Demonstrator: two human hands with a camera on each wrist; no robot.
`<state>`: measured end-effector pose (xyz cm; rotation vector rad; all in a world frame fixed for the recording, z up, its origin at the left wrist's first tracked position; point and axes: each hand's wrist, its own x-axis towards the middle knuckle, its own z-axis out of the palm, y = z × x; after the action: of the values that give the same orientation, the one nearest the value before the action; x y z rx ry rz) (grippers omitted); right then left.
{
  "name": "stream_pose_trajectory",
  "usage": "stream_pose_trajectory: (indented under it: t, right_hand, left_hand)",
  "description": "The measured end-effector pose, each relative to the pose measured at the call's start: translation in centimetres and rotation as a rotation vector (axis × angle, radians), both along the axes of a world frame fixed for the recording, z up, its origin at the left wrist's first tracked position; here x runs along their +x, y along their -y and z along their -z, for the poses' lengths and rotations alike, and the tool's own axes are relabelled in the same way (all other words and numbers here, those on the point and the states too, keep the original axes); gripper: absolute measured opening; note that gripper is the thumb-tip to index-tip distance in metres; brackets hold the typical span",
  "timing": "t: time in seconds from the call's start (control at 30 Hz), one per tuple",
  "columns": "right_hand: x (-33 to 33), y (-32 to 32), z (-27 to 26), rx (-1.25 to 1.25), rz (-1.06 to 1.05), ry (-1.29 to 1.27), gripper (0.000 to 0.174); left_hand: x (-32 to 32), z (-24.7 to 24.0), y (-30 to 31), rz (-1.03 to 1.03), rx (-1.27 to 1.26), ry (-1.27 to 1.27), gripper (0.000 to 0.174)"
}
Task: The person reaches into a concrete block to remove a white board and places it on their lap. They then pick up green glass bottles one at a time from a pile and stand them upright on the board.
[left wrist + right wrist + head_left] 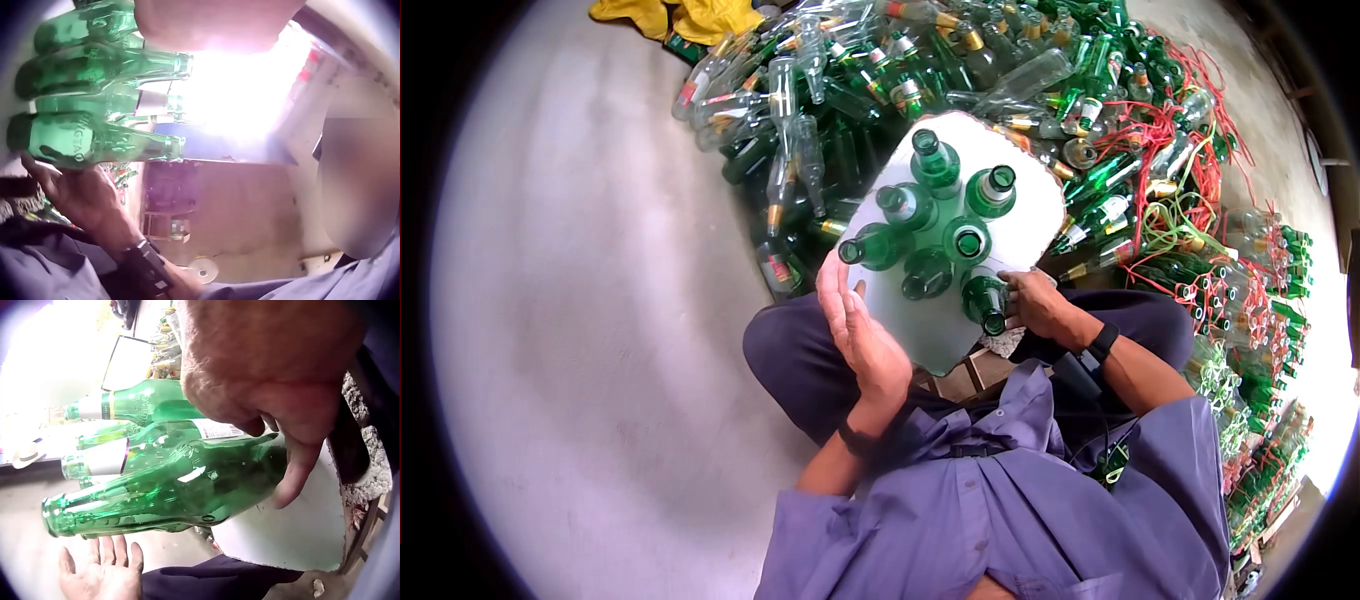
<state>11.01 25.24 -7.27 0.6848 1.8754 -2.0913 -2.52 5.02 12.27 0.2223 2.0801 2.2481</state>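
Note:
Several green glass bottles (968, 242) stand in a cluster on a white, rough-edged board (1038, 215) in front of the person's lap. At the board's near right, the right hand (1040, 303) grips the lower part of one green bottle (187, 481), with the thumb and fingers at its base. Raised letters show on a bottle (69, 137) in the left wrist view. By the board's left edge, the left hand (862, 335) is held with straight fingers, close beside the leftmost bottle (878, 247). Its palm faces the bottles in the right wrist view.
A large heap of loose green and clear bottles (840, 90) lies beyond the board. Red string (1150, 140) tangles over its right side. Tied bundles of bottles (1260, 270) stand along the right. A yellow cloth (700, 20) lies at the far left on the grey floor (600, 330).

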Motion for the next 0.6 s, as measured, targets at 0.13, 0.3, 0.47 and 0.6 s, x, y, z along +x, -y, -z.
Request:
stream_pose_trajectory:
  t: [0.13, 0.3, 0.47, 0.6]
  right_hand:
    - [-0.4, -0.2, 0.2, -0.222, 0.11, 0.121, 0.073]
    - [-2.3, 0.1, -5.3, 0.45, -0.256, -0.033, 0.068]
    - [-2.8, 0.6, -2.1, 0.145, -0.131, -0.081, 0.059]
    - [-4.6, 1.7, -7.4, -0.05, -0.093, 0.117, 0.062]
  left_hand:
    - [-0.8, 2.1, 0.5, -0.021, 0.066, 0.11, 0.063]
    - [-3.4, 2.2, -0.4, 0.045, 0.299, 0.28, 0.052]
    - [-5.2, 5.9, -0.3, -0.009, 0.196, 0.263, 0.059]
    - [-6.2, 7.3, 0.4, 0.036, 0.521, 0.534, 0.063]
